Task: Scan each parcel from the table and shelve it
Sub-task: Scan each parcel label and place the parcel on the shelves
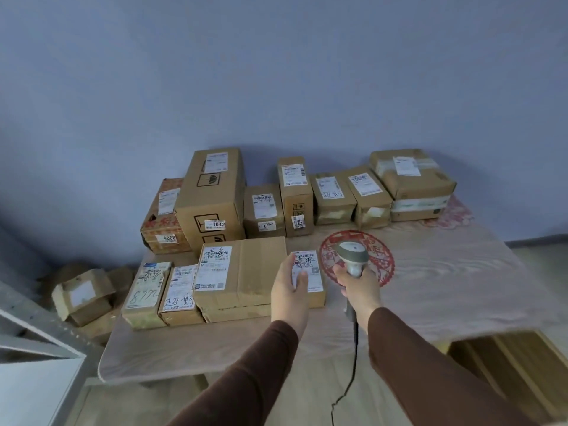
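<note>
Parcel (309, 273), small brown box with white label on top, sits near the middle of the bench (430, 287), just right of a flat wide box (246, 272). Left hand (290, 285) grips it from the near left side, thumb lying over the label's near edge, other fingers curled round the box's left side. Right hand (359, 284) holds the scanner (352, 259), fingers clamped on its grip, head raised just right of the parcel and pointing away; cable (353, 364) hangs toward the floor.

Step in hand, as I read it: scanning this parcel. To do it well:
- tip the scanner head left and down so the window faces the barcode at the label's far edge
- slide the thumb off the label, or tilt the box so print faces the scanner; handwriting crosses the label, so aim at clean bars
- hold the box steady, light box, one hand should do
- watch the cable, it could snag the bench edge

Many parcels remain: a back row (295, 195) against the wall, three more at near left (163, 290). Shelf edge (37, 339) shows far left; some boxes (83, 296) lie on the floor beside it. Task looks early.
</note>
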Motion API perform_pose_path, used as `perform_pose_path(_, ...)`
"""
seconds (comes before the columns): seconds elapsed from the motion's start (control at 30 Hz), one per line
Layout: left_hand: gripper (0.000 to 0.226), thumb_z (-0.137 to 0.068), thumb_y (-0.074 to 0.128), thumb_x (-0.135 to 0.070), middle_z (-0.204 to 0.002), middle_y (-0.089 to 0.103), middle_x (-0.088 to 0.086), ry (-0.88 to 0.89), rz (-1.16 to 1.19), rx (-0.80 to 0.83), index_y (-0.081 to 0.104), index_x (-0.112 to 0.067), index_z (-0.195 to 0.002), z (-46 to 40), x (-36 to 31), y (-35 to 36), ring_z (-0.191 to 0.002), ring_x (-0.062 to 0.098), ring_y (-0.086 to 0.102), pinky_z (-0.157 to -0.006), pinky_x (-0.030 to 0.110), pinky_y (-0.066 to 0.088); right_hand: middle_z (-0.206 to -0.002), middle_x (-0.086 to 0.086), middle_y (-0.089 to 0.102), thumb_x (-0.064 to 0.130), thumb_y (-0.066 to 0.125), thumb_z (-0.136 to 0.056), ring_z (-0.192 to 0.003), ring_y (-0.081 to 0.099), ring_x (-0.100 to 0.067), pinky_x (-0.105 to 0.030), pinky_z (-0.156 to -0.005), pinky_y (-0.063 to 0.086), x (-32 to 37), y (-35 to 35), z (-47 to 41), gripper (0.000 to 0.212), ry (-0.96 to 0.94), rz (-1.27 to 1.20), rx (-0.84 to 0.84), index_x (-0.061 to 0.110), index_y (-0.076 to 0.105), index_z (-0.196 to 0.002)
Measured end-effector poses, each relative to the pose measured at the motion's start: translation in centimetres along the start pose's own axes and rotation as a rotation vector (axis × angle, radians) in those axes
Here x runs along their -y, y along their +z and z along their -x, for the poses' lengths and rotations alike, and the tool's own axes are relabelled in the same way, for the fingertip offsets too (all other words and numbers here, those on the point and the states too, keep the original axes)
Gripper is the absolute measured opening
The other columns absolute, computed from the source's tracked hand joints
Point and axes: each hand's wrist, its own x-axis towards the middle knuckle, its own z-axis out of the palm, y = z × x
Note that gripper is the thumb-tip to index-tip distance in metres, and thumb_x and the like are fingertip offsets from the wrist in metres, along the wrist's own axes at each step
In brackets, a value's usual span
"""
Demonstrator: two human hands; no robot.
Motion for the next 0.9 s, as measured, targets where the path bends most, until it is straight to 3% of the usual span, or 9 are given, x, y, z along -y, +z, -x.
perform_pose_path(0.13, 0.059, -0.111, 0.043, -0.026, -0.169, 0.029, 0.002, -0.069, -0.094, 0.074, 0.021, -0.018, -0.165, -2.4, 1.1, 3.7, -0.155, 0.019, 0.029, -0.125, 0.032, 0.025, -0.096, -0.014, 0.071, 0.022, 0.073, -0.094, -0.087, 0.065, -0.026, -0.060, -0.087, 0.058, -1.4, 0.9, -2.2, 0.021, 0.118, -0.048, 0.010, 0.009, 0.069, -0.111)
perform_pose_path(0.23, 0.060, -0.110, 0.042, -0.023, -0.168, 0.028, 0.010, -0.166, -0.165, 0.044, 0.019, -0.009, -0.163, -4.8, 2.2, 5.3, -0.155, 0.025, 0.026, -0.127, 0.038, 0.022, -0.100, -0.018, 0.073, 0.017, 0.072, -0.095, -0.089, 0.067, -0.030, -0.050, -0.089, 0.058, -2.4, 1.3, -3.4, 0.018, 0.126, -0.040, 0.051, 0.007, 0.071, -0.110)
perform_pose_path(0.3, 0.062, -0.109, 0.043, -0.024, -0.168, 0.030, 0.012, -0.232, -0.203, 0.019, 0.019, -0.008, -0.164, -6.1, 2.7, 6.2, -0.154, 0.028, 0.028, -0.126, 0.042, 0.023, -0.103, -0.014, 0.076, 0.020, 0.072, -0.095, -0.097, 0.071, -0.032, -0.050, -0.093, 0.057, -2.9, 1.6, -4.2, 0.018, 0.124, -0.020, 0.071, 0.010, 0.072, -0.110)
perform_pose_path(0.47, 0.060, -0.108, 0.044, -0.031, -0.161, 0.039, 0.014, -0.383, -0.227, -0.060, 0.025, -0.012, -0.162, -7.6, 3.8, 8.1, -0.145, 0.036, 0.041, -0.119, 0.050, 0.033, -0.102, -0.014, 0.077, 0.019, 0.071, -0.094, -0.100, 0.072, -0.036, -0.052, -0.092, 0.057, -4.2, 1.9, -6.5, 0.017, 0.169, -0.019, 0.139, 0.010, 0.072, -0.109)
perform_pose_path(0.57, 0.061, -0.107, 0.045, -0.030, -0.164, 0.036, 0.015, -0.437, -0.268, -0.116, 0.027, -0.012, -0.161, -8.2, 4.0, 9.1, -0.148, 0.037, 0.034, -0.122, 0.046, 0.027, -0.101, -0.015, 0.077, 0.019, 0.073, -0.093, -0.097, 0.072, -0.035, -0.047, -0.085, 0.057, -4.9, 1.7, -7.5, 0.016, 0.187, -0.008, 0.210, 0.011, 0.073, -0.106)
perform_pose_path(0.7, 0.058, -0.107, 0.045, -0.028, -0.165, 0.033, 0.015, -0.512, -0.405, -0.121, 0.027, -0.009, -0.159, -9.1, 3.9, 10.0, -0.151, 0.037, 0.027, -0.121, 0.037, 0.019, -0.098, -0.009, 0.076, 0.020, 0.076, -0.091, -0.095, 0.070, -0.032, -0.050, -0.094, 0.056, -5.9, 0.7, -8.3, 0.025, 0.198, 0.022, 0.255, 0.009, 0.071, -0.113)
perform_pose_path(0.77, 0.051, -0.107, 0.043, -0.025, -0.160, 0.040, 0.016, -0.560, -0.482, -0.103, 0.034, -0.008, -0.154, -9.5, 3.9, 10.3, -0.147, 0.038, 0.034, -0.119, 0.036, 0.023, -0.092, -0.005, 0.074, 0.020, 0.077, -0.091, -0.091, 0.068, -0.028, -0.048, -0.094, 0.055, -6.3, -0.2, -8.9, 0.022, 0.196, 0.039, 0.231, 0.010, 0.070, -0.109)
perform_pose_path(0.9, 0.039, -0.105, 0.045, -0.025, -0.147, 0.051, 0.017, -0.618, -0.500, -0.054, 0.052, -0.009, -0.140, -9.6, 4.8, 10.8, -0.140, 0.034, 0.044, -0.118, 0.038, 0.033, -0.100, -0.007, 0.075, 0.017, 0.079, -0.090, -0.098, 0.069, -0.028, -0.051, -0.098, 0.056, -7.1, -2.0, -10.3, 0.023, 0.211, 0.034, 0.220, 0.011, 0.069, -0.110)
